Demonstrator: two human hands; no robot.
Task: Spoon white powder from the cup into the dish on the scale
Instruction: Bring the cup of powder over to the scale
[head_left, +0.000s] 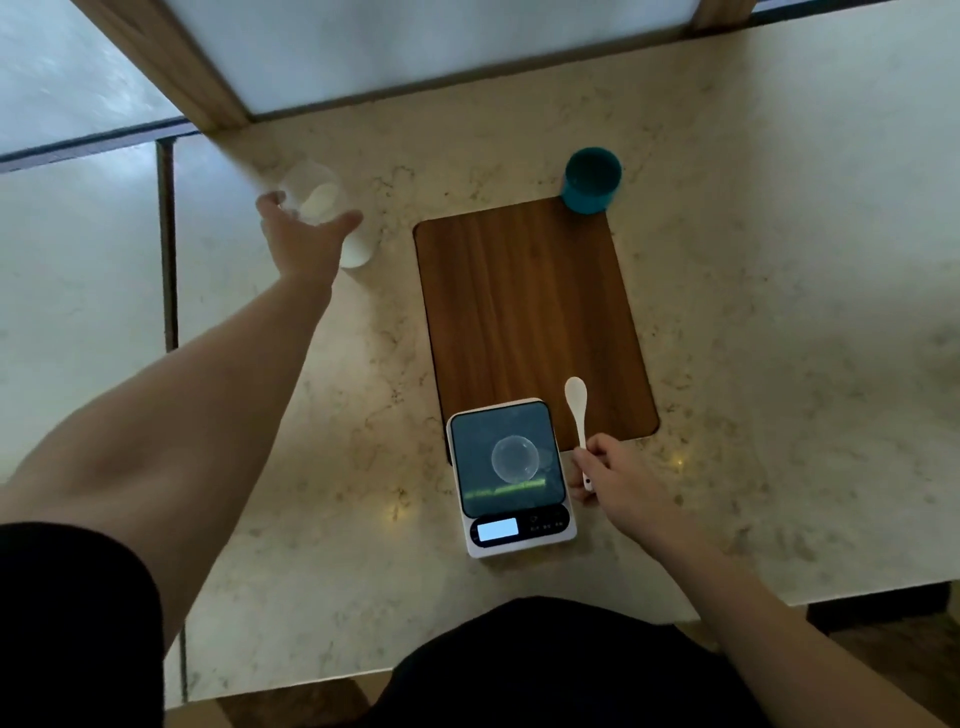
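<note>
A clear plastic cup (318, 200) with white powder in it stands at the far left of the counter. My left hand (301, 236) reaches around its near side, thumb and fingers spread at either side; whether they touch it I cannot tell. A clear round dish (514, 458) sits on the dark platform of a white digital scale (511, 475) close to me. My right hand (621, 480), just right of the scale, pinches the handle of a white plastic spoon (576, 402). The spoon's bowl points away from me over the wooden board.
A brown wooden board (530, 312) lies on the marble counter (779, 312) behind the scale. A teal cup (592, 179) stands at the board's far right corner. A wood-framed frosted panel (415, 47) runs along the far edge. The counter's left edge (169, 260) is near the cup.
</note>
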